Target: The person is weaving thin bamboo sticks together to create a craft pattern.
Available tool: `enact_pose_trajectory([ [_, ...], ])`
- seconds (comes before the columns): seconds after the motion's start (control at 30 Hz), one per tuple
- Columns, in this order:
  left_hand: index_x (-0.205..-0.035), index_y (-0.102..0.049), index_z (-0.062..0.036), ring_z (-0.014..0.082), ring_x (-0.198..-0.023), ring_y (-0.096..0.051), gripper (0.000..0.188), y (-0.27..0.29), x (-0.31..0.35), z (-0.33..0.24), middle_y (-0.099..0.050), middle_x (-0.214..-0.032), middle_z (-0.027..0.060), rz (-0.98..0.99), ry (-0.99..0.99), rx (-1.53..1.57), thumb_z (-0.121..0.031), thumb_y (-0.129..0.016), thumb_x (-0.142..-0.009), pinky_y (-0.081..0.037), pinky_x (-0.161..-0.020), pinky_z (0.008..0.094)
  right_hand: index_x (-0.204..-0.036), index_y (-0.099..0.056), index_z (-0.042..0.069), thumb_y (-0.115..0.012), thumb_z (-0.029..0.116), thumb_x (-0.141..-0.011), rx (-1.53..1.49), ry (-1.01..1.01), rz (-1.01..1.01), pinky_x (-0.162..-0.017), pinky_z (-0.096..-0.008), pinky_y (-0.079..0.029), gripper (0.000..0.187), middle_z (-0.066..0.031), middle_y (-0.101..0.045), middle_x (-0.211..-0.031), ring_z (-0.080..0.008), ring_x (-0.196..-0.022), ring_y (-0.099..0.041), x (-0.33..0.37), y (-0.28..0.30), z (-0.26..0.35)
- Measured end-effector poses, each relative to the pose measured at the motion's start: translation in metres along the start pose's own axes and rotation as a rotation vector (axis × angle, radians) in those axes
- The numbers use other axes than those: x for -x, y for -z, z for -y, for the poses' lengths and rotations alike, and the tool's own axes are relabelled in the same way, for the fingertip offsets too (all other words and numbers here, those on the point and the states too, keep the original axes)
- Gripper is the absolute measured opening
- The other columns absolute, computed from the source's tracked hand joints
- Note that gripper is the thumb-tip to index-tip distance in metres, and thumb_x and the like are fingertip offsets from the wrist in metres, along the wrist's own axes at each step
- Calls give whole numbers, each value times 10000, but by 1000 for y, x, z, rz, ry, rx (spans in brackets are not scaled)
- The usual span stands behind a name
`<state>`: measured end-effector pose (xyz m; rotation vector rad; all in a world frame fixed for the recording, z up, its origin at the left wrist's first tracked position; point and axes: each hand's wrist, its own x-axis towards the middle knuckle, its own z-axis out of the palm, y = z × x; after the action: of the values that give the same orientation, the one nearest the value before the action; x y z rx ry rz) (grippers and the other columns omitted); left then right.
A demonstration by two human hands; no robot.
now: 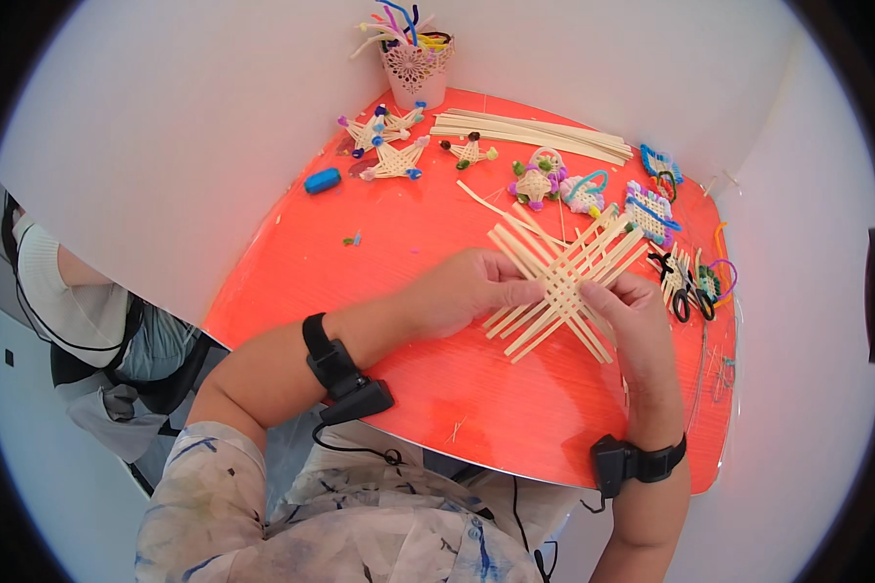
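Note:
Between my two hands is a piece of woven pale strips (566,289), criss-crossed tightly in the middle with loose ends fanning out on every side. My left hand (486,290) pinches its left side, thumb on top and fingers underneath. On the right side my right hand (624,306) grips it the same way, its thumb lying across the weave. The piece is held up over the red table (437,389). My fingers beneath it are partly hidden.
At the back stand a white pot of pipe cleaners (418,73) and a bundle of flat strips (535,134). Woven stars (396,158) lie back left, near a blue block (323,181). Black-handled scissors (690,296) and a woven square (648,212) lie right. Another person's sleeve (49,282) shows at left.

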<state>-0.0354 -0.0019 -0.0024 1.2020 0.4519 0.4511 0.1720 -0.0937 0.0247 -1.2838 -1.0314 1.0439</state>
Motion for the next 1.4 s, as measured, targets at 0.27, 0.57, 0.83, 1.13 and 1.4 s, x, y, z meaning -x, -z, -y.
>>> enact_pose_trajectory([
  [0.27, -1038, -717, -16, 77, -814, -659, 263, -5, 2, -5, -727, -913, 39, -93, -67, -115, -256, -662, -948, -527, -702, 239, -977, -711, -23, -705, 132, -896, 82, 2, 162, -691, -244, -500, 175, -46, -717, -883, -77, -771, -628, -1, 0, -2],
  [0.57, -1153, -636, -5, 116, -914, -669, 297, -12, 4, -8, -700, -1062, 75, -106, -97, -124, -178, -693, -918, -553, -799, 278, -1007, -704, -16, -681, 120, -911, 171, 35, 170, -718, -245, -509, 168, -38, -706, -869, -86, -789, -634, 2, 0, -3],
  [0.83, -1109, -630, -3, 139, -879, -689, 238, 3, -3, -1, -693, -1011, 75, -185, -18, 238, -140, -682, -921, -586, -753, 268, -872, -634, -9, -676, 84, -883, 631, 207, -303, -635, -248, -455, 103, -15, -630, -756, -83, -667, -557, -11, 50, 8],
  [1.13, -1129, -608, 8, 138, -889, -690, 269, 5, -3, -2, -689, -1030, 87, -196, -49, 183, -128, -692, -912, -591, -759, 267, -778, -619, -14, -794, 118, -738, 1048, -135, -18, -579, -313, -458, 223, -73, -588, -657, -154, -621, -574, 0, 52, 15],
  [1.4, -1140, -601, 6, 125, -886, -683, 297, 3, -3, -3, -689, -1027, 78, -212, -29, 97, -144, -704, -906, -577, -755, 268, -794, -637, -14, -756, 133, -762, 1166, -51, 4, -664, -406, -511, 192, -178, -648, -746, -320, -711, -648, -5, 42, -3],
])
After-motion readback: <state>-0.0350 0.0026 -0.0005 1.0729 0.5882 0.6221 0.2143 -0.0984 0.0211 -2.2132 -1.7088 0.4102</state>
